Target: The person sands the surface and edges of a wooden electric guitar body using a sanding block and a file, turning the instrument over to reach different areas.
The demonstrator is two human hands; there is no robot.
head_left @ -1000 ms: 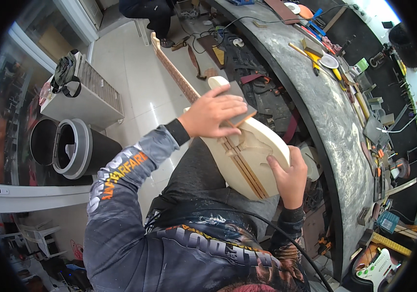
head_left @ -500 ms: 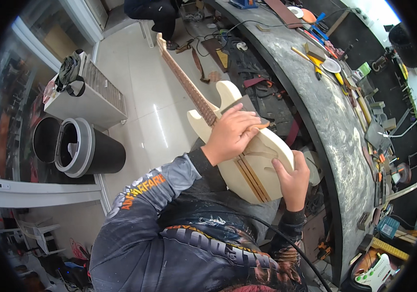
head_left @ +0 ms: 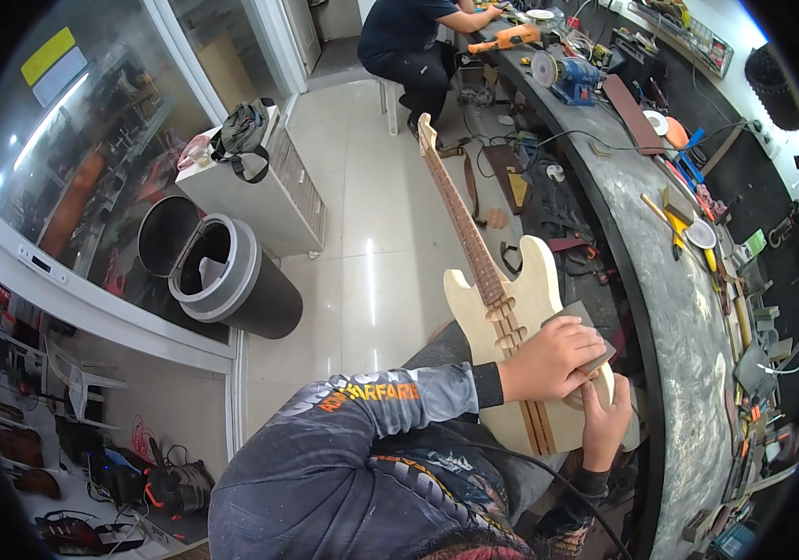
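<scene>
Across my lap lies an unpainted electric guitar, its pale wood body towards me and its fretted neck pointing away. Dark and brown stripes run down the middle of the body. My left hand is closed on a grey sanding block, pressed against the body's right-hand edge. Its palm hides much of the block. Close below, my right hand grips the rim of the body, thumb on top. The fingers under the rim are hidden.
A long grey workbench curves along my right, with many tools on it. A bench grinder stands farther up. At left are an open black bin and a white cabinet. Another person sits at the far end.
My left hand has slid the sanding block along the body's edge, closer to my right hand. The whole view has turned, so the guitar appears farther right and lower.
</scene>
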